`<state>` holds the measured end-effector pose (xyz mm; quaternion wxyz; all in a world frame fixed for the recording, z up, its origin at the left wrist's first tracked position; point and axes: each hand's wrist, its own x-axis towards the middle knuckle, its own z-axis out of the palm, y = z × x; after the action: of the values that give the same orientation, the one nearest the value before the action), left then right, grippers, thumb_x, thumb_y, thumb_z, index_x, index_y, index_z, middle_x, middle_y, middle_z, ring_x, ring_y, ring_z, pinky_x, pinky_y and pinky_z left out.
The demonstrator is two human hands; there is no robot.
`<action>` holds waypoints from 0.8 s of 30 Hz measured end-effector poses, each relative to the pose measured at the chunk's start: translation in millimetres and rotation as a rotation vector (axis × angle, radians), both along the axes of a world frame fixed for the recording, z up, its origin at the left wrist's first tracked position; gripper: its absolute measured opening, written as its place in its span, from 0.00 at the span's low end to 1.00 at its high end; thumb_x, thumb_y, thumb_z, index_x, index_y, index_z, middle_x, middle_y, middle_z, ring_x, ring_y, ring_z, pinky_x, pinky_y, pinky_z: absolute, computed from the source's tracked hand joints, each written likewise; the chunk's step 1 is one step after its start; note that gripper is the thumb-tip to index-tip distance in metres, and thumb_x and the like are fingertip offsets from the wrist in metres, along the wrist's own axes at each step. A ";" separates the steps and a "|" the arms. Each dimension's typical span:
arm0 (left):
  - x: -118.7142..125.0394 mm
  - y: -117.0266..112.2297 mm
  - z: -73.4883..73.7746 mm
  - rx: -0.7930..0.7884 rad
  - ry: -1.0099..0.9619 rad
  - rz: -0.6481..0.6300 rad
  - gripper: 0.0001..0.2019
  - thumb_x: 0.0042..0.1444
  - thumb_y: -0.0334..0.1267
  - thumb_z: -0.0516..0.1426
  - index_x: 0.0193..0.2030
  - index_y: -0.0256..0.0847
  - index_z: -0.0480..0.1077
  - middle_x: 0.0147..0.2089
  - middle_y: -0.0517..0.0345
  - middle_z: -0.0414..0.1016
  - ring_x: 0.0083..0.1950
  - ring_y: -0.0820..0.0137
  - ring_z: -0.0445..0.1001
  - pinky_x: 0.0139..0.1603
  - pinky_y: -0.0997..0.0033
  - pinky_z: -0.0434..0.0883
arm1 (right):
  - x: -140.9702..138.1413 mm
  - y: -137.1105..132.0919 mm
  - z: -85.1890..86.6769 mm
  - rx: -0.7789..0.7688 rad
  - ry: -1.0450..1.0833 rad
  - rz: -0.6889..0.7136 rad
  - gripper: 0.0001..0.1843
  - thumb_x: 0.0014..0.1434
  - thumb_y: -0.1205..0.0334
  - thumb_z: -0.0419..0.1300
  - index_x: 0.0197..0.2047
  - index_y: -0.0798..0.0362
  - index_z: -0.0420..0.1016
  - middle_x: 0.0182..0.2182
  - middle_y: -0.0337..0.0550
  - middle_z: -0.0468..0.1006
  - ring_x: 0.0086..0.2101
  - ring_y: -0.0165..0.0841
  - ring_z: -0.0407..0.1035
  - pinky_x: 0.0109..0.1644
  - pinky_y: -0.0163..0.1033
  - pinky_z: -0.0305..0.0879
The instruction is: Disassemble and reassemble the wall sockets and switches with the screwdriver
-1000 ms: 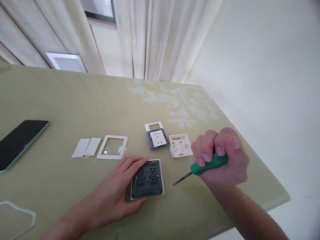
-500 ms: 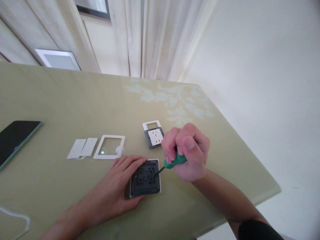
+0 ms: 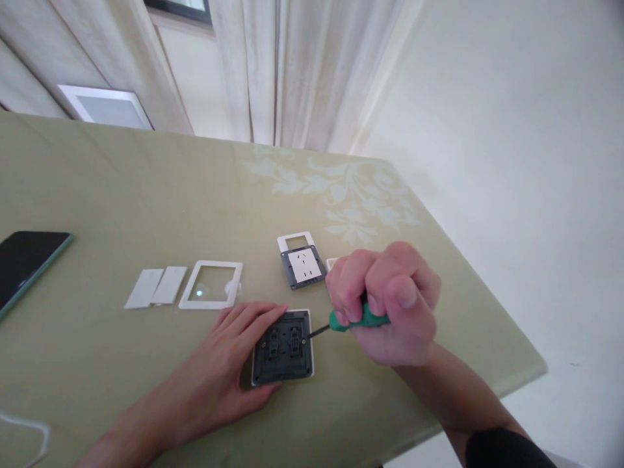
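Observation:
A dark grey wall switch body with a white rim lies on the table near its front edge. My left hand grips it from the left, fingers along the far side and thumb at the near side. My right hand is closed around the green handle of a screwdriver. The screwdriver's shaft slants left and down, and its tip is at the brass-coloured screw on the right side of the switch body. Whether the tip sits in the screw slot I cannot tell.
Beyond the hands lies a socket by a white frame piece. To the left are a white cover frame and two white rocker plates. A phone rests at the far left, a white cable at the lower left.
My right hand has moved right, and the screwdriver now leans lower, its tip near the right-hand screw. A white piece behind that hand has come into sight. My left hand stays put.

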<state>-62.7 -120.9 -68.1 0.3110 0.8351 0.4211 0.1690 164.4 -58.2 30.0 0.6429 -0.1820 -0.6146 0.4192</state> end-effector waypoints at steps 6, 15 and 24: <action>-0.8 -1.3 1.4 0.001 0.004 -0.010 0.44 0.64 0.37 0.66 0.81 0.59 0.50 0.76 0.53 0.66 0.75 0.52 0.67 0.78 0.44 0.64 | -18.5 3.4 -14.6 0.097 0.053 0.006 0.17 0.75 0.59 0.57 0.33 0.45 0.59 0.20 0.29 0.61 0.16 0.26 0.56 0.19 0.33 0.53; -2.6 -0.3 -3.6 0.023 0.003 -0.021 0.44 0.63 0.41 0.68 0.80 0.60 0.53 0.75 0.53 0.69 0.73 0.51 0.69 0.75 0.44 0.68 | -13.1 -0.5 -2.5 0.285 -0.202 -0.013 0.19 0.77 0.54 0.57 0.32 0.49 0.68 0.25 0.35 0.71 0.23 0.27 0.70 0.27 0.34 0.66; -1.7 -1.2 -3.7 0.067 0.024 -0.005 0.44 0.62 0.41 0.67 0.80 0.58 0.51 0.75 0.52 0.69 0.75 0.50 0.68 0.75 0.42 0.68 | 31.4 -1.5 45.9 0.452 -0.916 0.041 0.15 0.64 0.69 0.53 0.50 0.52 0.76 0.36 0.43 0.81 0.34 0.35 0.74 0.38 0.43 0.72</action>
<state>-64.5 -122.1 -71.9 0.2781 0.8481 0.4166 0.1724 195.8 -59.6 75.8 0.3226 -0.1914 -0.9121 0.1652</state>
